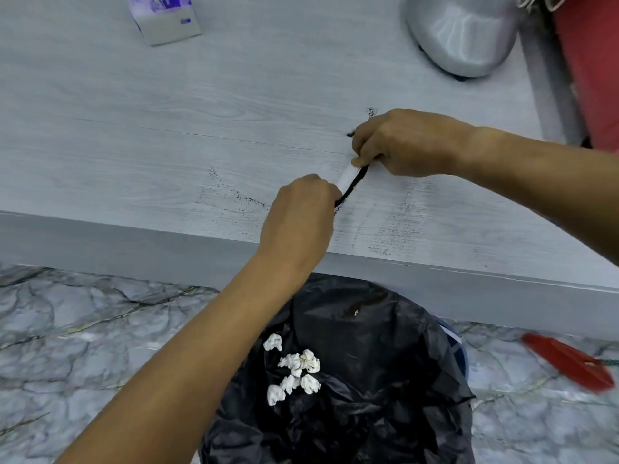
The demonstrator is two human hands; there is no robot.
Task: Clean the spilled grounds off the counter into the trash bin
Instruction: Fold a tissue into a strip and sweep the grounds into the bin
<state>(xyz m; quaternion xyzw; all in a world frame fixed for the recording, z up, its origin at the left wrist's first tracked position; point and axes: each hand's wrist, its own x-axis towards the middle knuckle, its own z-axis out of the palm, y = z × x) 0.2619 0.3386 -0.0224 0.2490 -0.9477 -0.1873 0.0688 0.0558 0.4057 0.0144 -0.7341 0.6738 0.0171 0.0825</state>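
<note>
Pinching a white tissue [346, 177] taut between left hand [298, 216] and right hand [402, 142], both grips gather grounds [351, 187] near the worktop [167, 128] edge, directly above the trash bin [368, 329]

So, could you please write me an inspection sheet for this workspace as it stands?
Surface: grey wood-grain counter, dark specks near its front edge.
Job's things: white tissue stretched between both hands, a line of grounds piled against it; trash bin with black liner below the edge, crumpled tissues inside.
Clutter: tissue pack; silver appliance.
Grippers: left hand and right hand each pinch a tissue end.
Cables: nothing seen.
Surroundings: marble-pattern floor, red object on it.
</note>
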